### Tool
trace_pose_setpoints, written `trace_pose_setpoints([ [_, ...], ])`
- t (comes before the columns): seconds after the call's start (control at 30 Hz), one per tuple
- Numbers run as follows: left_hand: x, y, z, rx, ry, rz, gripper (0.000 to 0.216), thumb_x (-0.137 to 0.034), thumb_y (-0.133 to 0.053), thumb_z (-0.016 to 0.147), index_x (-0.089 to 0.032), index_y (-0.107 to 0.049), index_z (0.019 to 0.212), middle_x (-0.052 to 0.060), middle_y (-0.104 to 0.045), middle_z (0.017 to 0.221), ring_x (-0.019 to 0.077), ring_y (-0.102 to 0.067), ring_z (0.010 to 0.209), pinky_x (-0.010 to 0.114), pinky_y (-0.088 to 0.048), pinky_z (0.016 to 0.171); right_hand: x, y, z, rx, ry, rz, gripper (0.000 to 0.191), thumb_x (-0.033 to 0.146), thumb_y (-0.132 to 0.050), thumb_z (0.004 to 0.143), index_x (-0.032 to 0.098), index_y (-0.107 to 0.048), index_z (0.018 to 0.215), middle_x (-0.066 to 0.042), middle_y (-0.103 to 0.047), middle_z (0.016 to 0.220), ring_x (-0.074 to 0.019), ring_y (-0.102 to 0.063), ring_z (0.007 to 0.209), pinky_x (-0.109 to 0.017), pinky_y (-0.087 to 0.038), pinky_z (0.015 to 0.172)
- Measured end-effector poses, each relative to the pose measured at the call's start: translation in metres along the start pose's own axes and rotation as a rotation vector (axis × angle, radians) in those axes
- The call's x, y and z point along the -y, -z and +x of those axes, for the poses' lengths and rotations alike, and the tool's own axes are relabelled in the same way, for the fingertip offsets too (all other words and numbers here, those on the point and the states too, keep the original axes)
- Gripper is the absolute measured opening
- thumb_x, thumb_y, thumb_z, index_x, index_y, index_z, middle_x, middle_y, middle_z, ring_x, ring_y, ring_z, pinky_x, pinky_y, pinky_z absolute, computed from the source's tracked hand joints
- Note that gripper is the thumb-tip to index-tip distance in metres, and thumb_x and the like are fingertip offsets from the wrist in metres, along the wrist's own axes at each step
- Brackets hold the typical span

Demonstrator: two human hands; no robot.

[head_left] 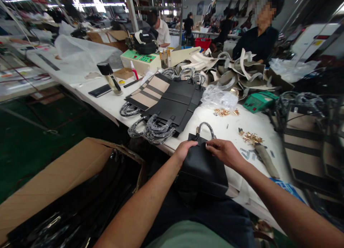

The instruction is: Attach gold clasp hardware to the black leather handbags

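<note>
Here, your left hand (187,148) grips the upper left of the smooth black boxy handbag (205,167) at the near edge of the white desk (256,122); your right hand (221,151), apart from it, pinches a small shiny gold-coloured piece (206,145) near its top.

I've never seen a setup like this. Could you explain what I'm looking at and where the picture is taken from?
There is no machine arm here: these are a person's own bare hands. The single picture comes from a camera worn on the head, looking forward and down.

The left hand holds the top of a black bag beside its handle. The right hand seems to pinch a small shiny piece against the bag's front.

On the white table lie more bags, scattered gold-coloured bits and a green device.
</note>
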State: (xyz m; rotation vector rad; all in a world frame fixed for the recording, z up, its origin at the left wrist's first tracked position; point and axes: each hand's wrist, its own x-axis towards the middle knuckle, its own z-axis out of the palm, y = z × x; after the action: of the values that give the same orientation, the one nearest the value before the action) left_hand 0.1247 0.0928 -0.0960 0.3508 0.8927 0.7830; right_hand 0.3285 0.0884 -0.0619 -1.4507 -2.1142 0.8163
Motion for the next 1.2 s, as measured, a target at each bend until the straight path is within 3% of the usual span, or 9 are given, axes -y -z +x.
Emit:
trace_pose_setpoints([
  [0.13,0.0,-0.004,-0.004,-0.006,-0.115,0.042,0.025,-0.024,-0.073,0.069,-0.007,-0.073,0.087,0.008,-0.072,0.07,0.0164,-0.064,0.057,0.027,-0.047,0.061,-0.001,-0.002,0.005,0.0,0.083,-0.133,0.023,0.033,-0.056,0.093,0.024,-0.074,0.102,-0.004,-0.075,0.096,-0.0207,-0.069,0.086,-0.031,-0.052,0.079],
  [0.3,-0.002,-0.009,-0.009,-0.071,-0.147,0.09,0.023,-0.022,-0.073,0.067,-0.009,-0.074,0.086,0.006,-0.071,0.069,0.0164,-0.063,0.057,0.027,-0.047,0.059,0.0,-0.004,0.011,0.044,0.111,-0.327,0.023,0.031,-0.055,0.093,0.024,-0.075,0.102,-0.005,-0.074,0.092,-0.0205,-0.068,0.084,-0.03,-0.05,0.076],
  [0.5,-0.003,-0.009,-0.008,-0.074,-0.14,0.099,0.022,-0.024,-0.073,0.066,-0.009,-0.074,0.082,0.005,-0.071,0.068,0.0153,-0.062,0.056,0.025,-0.045,0.056,-0.005,0.0,0.012,0.095,0.128,-0.286,0.024,0.031,-0.055,0.094,0.025,-0.075,0.104,-0.003,-0.073,0.087,-0.0182,-0.067,0.078,-0.027,-0.049,0.071],
  [0.7,-0.001,-0.009,-0.006,-0.046,-0.147,0.064,0.026,-0.024,-0.076,0.065,-0.009,-0.074,0.086,0.007,-0.073,0.072,0.0185,-0.066,0.063,0.029,-0.049,0.065,-0.001,-0.009,0.013,0.057,0.046,-0.4,0.023,0.031,-0.057,0.093,0.025,-0.076,0.102,-0.005,-0.073,0.089,-0.0203,-0.067,0.078,-0.029,-0.047,0.069],
  [0.93,-0.003,-0.008,-0.006,-0.061,-0.128,0.064,0.023,-0.025,-0.074,0.068,-0.009,-0.073,0.085,0.006,-0.071,0.069,0.016,-0.062,0.058,0.027,-0.045,0.059,0.005,-0.002,0.011,0.017,-0.052,-0.055,0.023,0.037,-0.055,0.093,0.026,-0.074,0.098,-0.001,-0.074,0.088,-0.0191,-0.068,0.076,-0.029,-0.051,0.072],
  [1.03,-0.004,-0.008,-0.008,-0.04,-0.124,0.04,0.024,-0.026,-0.075,0.067,-0.01,-0.072,0.085,0.006,-0.071,0.07,0.0159,-0.062,0.058,0.027,-0.046,0.061,0.005,-0.008,0.009,-0.063,-0.035,-0.114,0.018,0.036,-0.058,0.091,0.025,-0.071,0.09,-0.002,-0.071,0.083,-0.0195,-0.066,0.075,-0.03,-0.049,0.071],
  [1.2,-0.005,-0.008,-0.009,-0.05,-0.102,0.077,0.025,-0.021,-0.075,0.065,-0.011,-0.071,0.087,0.006,-0.071,0.07,0.0169,-0.063,0.06,0.028,-0.048,0.063,0.005,-0.023,0.01,-0.073,0.003,-0.174,0.017,0.031,-0.055,0.092,0.023,-0.069,0.085,-0.002,-0.068,0.082,-0.0186,-0.063,0.077,-0.029,-0.047,0.073],
])
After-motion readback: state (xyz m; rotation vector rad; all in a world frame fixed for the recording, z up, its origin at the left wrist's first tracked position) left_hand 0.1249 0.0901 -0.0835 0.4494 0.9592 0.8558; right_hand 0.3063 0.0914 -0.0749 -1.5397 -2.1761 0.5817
